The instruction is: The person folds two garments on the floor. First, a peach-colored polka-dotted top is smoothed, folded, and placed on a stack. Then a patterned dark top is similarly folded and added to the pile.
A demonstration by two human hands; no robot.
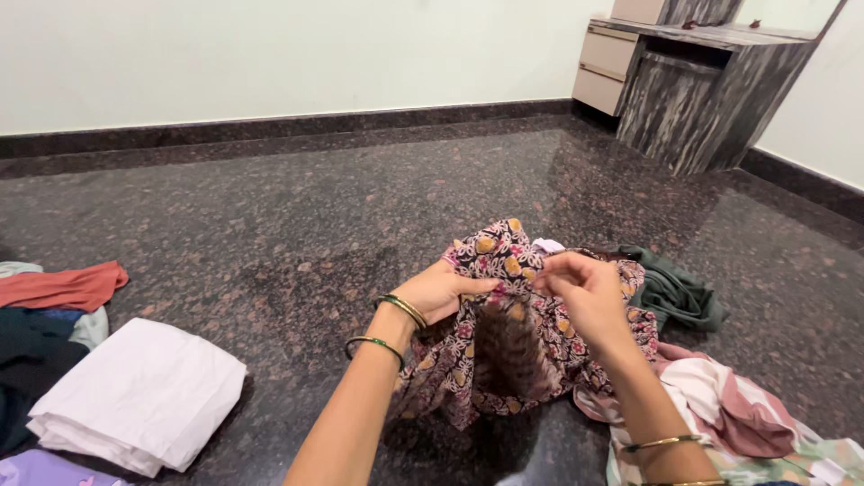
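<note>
Clearance around hands
Bare granite floor (297, 207) ahead; folded white cloth (144, 396) left, green garment (675, 292) and striped cloth (729, 405) crowd right.

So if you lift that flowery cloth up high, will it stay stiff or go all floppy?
Probably floppy: the flowery cloth already sags in folds between the left hand and right hand. It looks thin, so likely light. It should not slide far on the floor, since it bunches up.
</note>
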